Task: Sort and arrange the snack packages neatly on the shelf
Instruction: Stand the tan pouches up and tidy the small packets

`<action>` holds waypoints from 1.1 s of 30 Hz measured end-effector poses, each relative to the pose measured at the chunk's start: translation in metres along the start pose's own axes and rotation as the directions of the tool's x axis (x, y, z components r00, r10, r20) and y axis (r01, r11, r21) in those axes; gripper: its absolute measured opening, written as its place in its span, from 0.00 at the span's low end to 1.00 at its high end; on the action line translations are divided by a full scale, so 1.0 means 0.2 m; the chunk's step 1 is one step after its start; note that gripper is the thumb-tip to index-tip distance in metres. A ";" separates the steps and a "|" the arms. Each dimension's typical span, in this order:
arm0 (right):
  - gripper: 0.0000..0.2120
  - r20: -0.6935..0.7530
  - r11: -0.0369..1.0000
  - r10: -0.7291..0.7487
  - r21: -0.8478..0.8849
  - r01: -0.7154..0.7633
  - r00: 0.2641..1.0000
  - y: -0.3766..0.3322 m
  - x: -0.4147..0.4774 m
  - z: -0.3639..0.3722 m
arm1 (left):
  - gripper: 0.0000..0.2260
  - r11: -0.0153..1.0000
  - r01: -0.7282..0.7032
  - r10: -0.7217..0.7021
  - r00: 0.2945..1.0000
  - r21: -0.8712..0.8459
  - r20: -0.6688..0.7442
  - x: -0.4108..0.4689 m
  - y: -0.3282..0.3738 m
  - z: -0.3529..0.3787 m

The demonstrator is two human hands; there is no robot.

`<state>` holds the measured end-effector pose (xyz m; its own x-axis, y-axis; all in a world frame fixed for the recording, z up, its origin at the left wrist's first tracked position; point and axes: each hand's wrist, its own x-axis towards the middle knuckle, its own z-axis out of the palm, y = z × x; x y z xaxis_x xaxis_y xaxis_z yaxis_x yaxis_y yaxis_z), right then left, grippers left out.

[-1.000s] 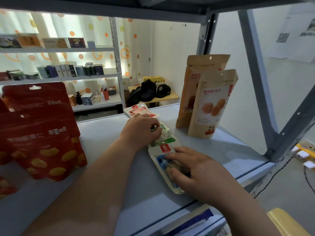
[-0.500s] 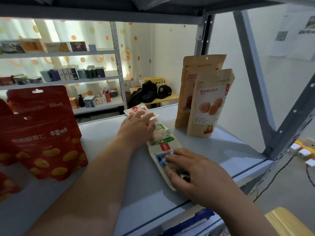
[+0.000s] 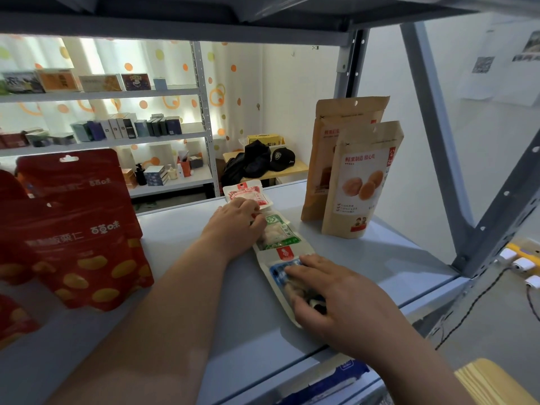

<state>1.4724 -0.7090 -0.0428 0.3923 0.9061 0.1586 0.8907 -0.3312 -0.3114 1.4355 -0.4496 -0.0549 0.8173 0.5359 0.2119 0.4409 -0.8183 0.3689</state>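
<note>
Three small flat snack packets lie end to end on the grey shelf [image 3: 365, 258]: a red one [image 3: 244, 192] farthest, a green one [image 3: 280, 233] in the middle, a blue one [image 3: 277, 274] nearest. My left hand [image 3: 235, 226] rests with bent fingertips where the red and green packets meet. My right hand [image 3: 333, 296] lies over the blue packet, fingers spread on top and thumb at its left edge, hiding its near half.
Two tall brown pouches [image 3: 362, 182] stand upright at the right, close to the packet row. Several red pouches [image 3: 84, 249] stand at the left. A grey diagonal brace [image 3: 435, 135] and upright frame the shelf's right end. Another shelf board sits low overhead.
My left hand slid away from me, off the green packet toward the red one, leaving the green packet mostly uncovered. My right hand stayed on the blue packet.
</note>
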 end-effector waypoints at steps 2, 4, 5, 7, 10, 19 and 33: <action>0.31 -0.009 1.000 -0.001 0.007 0.001 1.000 0.00 -0.01 0.00 | 0.22 1.000 -0.013 0.014 1.000 0.025 -0.025 0.00 -0.01 0.00; 0.33 -0.028 1.000 0.000 0.011 0.001 1.000 0.01 -0.02 0.00 | 0.26 0.996 -0.055 0.057 0.998 0.077 -0.026 0.00 -0.01 0.00; 0.32 -0.037 1.000 0.002 0.007 -0.002 0.999 0.01 -0.02 0.00 | 0.27 0.996 -0.066 0.068 0.997 0.063 -0.031 0.00 0.00 0.00; 0.31 -0.040 1.000 0.006 0.000 -0.006 0.999 0.02 -0.03 0.00 | 0.26 0.995 -0.085 0.086 0.996 0.052 -0.028 -0.01 0.01 0.00; 0.30 -0.041 1.000 0.003 -0.003 -0.003 0.999 0.03 -0.03 0.00 | 0.25 0.988 -0.110 0.108 0.994 0.113 0.020 -0.01 0.01 0.01; 0.31 -0.031 1.000 0.001 -0.025 -0.002 1.000 0.02 -0.03 0.00 | 0.25 0.990 -0.098 0.097 0.995 0.105 0.013 -0.01 0.01 0.01; 0.29 -0.024 1.000 -0.004 -0.028 0.004 1.000 0.04 -0.01 -0.01 | 0.26 0.996 -0.080 0.079 0.996 0.026 0.032 0.05 -0.03 0.02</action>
<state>1.4784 -0.7133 -0.0436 0.3940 0.9008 0.1827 0.8983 -0.3352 -0.2842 1.4425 -0.4393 -0.0590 0.8608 0.4629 0.2114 0.3840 -0.8635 0.3271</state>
